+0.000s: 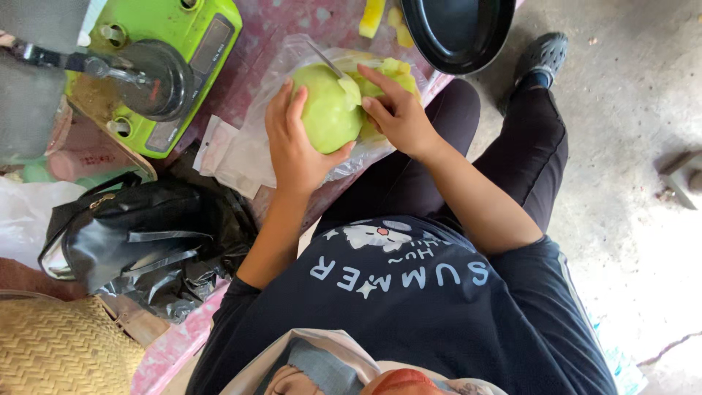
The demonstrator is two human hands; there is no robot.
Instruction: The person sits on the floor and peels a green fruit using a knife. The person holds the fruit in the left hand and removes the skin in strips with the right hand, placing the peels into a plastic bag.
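One pale green fruit (329, 110), round and already peeled over most of the side that shows, sits between the person's two hands above a clear plastic bag (256, 139) spread on a worn pink table (175, 344). The left hand (296, 143) cups the fruit from its near side, fingers laid close together up over the skin and the thumb hooked under the lower edge. The right hand (398, 113) comes in from the other side, its fingers curled and pinching a small knife (327, 60), whose thin blade lies flat against the top of the fruit; a strip of peel lifts beside the forefinger. Behind the fruit, on the bag, lies a heap of yellow-green peelings (395, 73), partly hidden by the right hand. Further up the table lie two yellow pieces (373, 16), just beside a black oval tray (457, 33) that juts over the table's edge. To the left stands a bright green kitchen scale (194, 69) with a dark round fitting on top. Nearer the person rest a black handbag (139, 238) and, at the corner, a woven straw bag (62, 347). Below the table, bare concrete floor (629, 146) shows beside the person's dark trousers and shoe.
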